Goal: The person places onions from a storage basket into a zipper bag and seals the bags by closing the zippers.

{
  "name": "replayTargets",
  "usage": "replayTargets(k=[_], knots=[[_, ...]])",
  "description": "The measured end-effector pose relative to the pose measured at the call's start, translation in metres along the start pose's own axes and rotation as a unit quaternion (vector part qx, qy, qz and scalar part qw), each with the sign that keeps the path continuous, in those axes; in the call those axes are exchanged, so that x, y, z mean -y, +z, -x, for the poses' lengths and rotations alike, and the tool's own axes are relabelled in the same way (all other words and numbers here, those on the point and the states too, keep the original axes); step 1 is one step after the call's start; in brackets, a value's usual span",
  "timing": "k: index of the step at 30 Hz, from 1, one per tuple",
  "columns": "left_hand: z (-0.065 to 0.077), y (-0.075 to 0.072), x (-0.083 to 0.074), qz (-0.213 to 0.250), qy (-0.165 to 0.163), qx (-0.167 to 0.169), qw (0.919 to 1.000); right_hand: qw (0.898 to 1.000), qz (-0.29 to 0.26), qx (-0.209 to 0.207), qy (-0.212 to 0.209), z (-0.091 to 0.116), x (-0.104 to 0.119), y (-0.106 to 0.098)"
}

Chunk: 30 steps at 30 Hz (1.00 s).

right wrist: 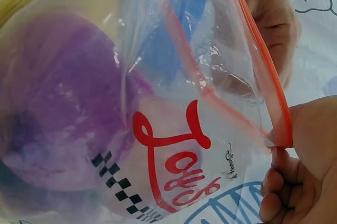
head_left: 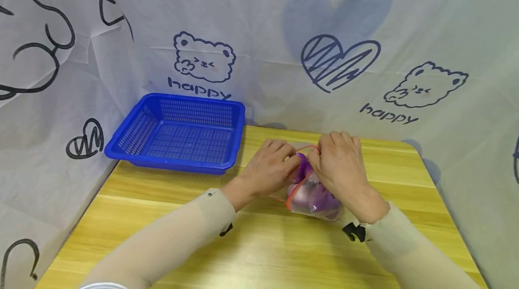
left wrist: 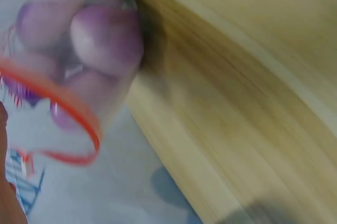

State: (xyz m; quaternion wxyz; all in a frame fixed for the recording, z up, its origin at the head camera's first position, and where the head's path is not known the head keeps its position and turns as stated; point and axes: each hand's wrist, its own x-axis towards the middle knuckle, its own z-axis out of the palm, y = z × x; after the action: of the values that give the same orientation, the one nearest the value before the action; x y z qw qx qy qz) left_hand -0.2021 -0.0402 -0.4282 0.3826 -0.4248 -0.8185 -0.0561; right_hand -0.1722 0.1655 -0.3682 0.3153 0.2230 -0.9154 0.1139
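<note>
A clear zip bag (right wrist: 174, 103) with an orange-red edge holds several rounded purple things (head_left: 320, 199). Printed red letters and a black checkered strip show on its side in the right wrist view. My right hand (head_left: 340, 162) pinches one corner of the bag's edge between thumb and fingers. At the bag's mouth, my left hand (head_left: 275, 162) has its fingers bent down beside a darker purple piece (head_left: 301, 167); I cannot tell what it grips. Only a sliver of the left fingers (left wrist: 10, 192) appears in the left wrist view.
A blue plastic basket (head_left: 174, 162) with slatted sides stands at the back left of the wooden table (head_left: 263, 253). White cloth (head_left: 259, 32) with bear and heart drawings hangs behind and at both sides.
</note>
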Motion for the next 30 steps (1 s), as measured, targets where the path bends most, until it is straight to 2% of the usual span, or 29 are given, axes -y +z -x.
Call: replayTargets(k=[4, 7, 9, 14, 17, 21, 25, 30], knots=[[0.003, -0.007, 0.019, 0.013, -0.039, -0.024, 0.9989, 1.0, -0.002, 0.001, 0.005, -0.001, -0.001, -0.004], [0.004, -0.01, 0.032, 0.02, -0.064, -0.015, 0.9976, 1.0, -0.002, -0.001, 0.001, -0.002, -0.001, -0.007], [0.003, -0.012, 0.037, 0.021, -0.069, 0.002, 0.9974, 1.0, -0.002, -0.001, -0.006, -0.002, -0.001, -0.009], [0.003, -0.019, 0.042, 0.033, -0.041, 0.055, 0.9971, 0.999, -0.002, -0.001, -0.033, -0.004, 0.002, -0.014], [0.005, -0.028, 0.041, 0.04, -0.013, 0.069, 0.9967, 0.999, -0.006, 0.001, -0.049, -0.004, 0.003, -0.019], [0.007, -0.042, 0.04, 0.045, 0.009, 0.058, 0.9973, 0.998, -0.013, 0.003, -0.069, -0.006, 0.006, -0.026], [0.011, -0.056, 0.041, 0.052, 0.013, 0.051, 0.9972, 0.996, -0.023, 0.0, -0.091, -0.008, 0.008, -0.033], [0.017, -0.074, 0.039, 0.066, 0.01, 0.033, 0.9972, 0.992, -0.04, -0.027, -0.116, -0.014, 0.009, -0.038]])
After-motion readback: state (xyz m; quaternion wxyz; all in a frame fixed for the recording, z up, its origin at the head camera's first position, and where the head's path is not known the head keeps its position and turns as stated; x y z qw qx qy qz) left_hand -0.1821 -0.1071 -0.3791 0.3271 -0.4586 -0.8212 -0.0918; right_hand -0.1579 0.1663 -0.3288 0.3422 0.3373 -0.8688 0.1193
